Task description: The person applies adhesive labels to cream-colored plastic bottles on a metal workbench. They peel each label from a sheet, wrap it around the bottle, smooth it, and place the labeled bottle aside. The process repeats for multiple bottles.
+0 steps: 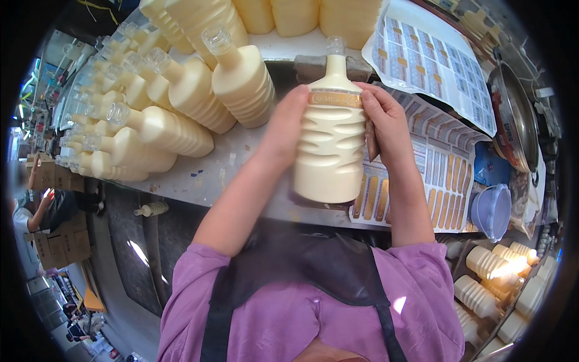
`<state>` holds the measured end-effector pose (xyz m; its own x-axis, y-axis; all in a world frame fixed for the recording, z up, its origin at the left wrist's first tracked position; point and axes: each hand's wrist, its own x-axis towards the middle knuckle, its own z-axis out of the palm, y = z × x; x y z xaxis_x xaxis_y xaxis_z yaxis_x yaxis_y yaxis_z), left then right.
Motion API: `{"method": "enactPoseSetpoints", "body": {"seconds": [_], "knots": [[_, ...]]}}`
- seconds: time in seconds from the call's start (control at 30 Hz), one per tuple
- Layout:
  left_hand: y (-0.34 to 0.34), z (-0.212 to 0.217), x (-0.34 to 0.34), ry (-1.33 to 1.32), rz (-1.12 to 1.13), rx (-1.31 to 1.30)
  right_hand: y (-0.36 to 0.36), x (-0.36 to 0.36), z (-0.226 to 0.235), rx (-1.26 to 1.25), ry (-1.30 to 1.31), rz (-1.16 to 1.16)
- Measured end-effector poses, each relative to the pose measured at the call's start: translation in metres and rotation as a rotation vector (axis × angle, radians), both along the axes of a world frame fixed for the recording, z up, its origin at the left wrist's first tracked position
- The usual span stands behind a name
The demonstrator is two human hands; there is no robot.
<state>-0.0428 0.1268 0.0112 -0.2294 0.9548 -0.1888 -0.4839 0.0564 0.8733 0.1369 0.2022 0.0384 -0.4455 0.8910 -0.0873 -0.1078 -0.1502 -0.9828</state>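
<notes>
Your left hand [283, 130] and right hand [386, 120] clamp a cream bottle [329, 151]; a tan label [336, 98] bands its shoulder between them. Label sheets [434, 60] lie right of your grip.

Worn bench [211, 175] carries cream bottles [181, 102], label sheets [443, 163] (seemingly stickers).

held bottle [330, 145]: I see it upright over the table's [199, 175] near edge, between my left grip [288, 130] and right grip [386, 123].
lying bottles [151, 114]: left of the held bottle, stacked on the table.
label sheets [443, 163]: right of the held bottle, flat on the table.
tub [491, 211]: right of the held bottle, past the sheets.
crate of bottles [500, 289]: below and right of the held bottle, under table level.
</notes>
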Motion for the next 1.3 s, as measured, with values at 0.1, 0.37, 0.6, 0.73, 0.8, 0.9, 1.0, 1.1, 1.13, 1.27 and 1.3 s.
{"method": "enactPoseSetpoints", "body": {"seconds": [0.1,0.37,0.6,0.73,0.8,0.9,1.0,1.1,1.13,1.27,1.3], "knots": [[-0.005,-0.004,-0.006,-0.069,0.020,-0.026,0.004,0.013,-0.002,-0.157,0.026,0.028],[-0.035,0.009,0.017,0.379,-0.033,0.053,-0.018,0.016,0.006,-0.246,-0.049,-0.036],[-0.034,0.021,0.016,0.082,-0.108,0.054,-0.028,0.016,0.018,-0.015,-0.092,0.013],[-0.033,0.015,0.014,0.067,-0.125,0.091,-0.025,0.016,0.006,0.055,-0.101,0.007],[-0.033,0.020,0.017,0.140,-0.121,0.087,-0.020,0.020,0.002,0.045,-0.123,-0.014],[-0.032,0.028,0.021,0.316,-0.051,0.071,-0.016,0.019,0.013,-0.005,-0.128,-0.046],[-0.025,0.032,0.018,0.410,0.042,0.034,-0.003,0.018,0.007,0.091,-0.117,0.041],[-0.008,0.030,0.005,0.306,0.015,-0.035,0.000,0.010,0.007,0.083,-0.110,0.048],[-0.002,0.025,0.004,0.313,-0.013,-0.035,0.000,0.008,0.004,0.076,-0.091,0.029],[0.001,0.020,0.011,0.250,0.004,0.036,-0.003,0.001,0.002,-0.017,-0.032,-0.021],[0.001,0.019,0.010,0.259,0.006,0.040,-0.005,0.000,0.005,-0.056,-0.022,-0.027]]}}
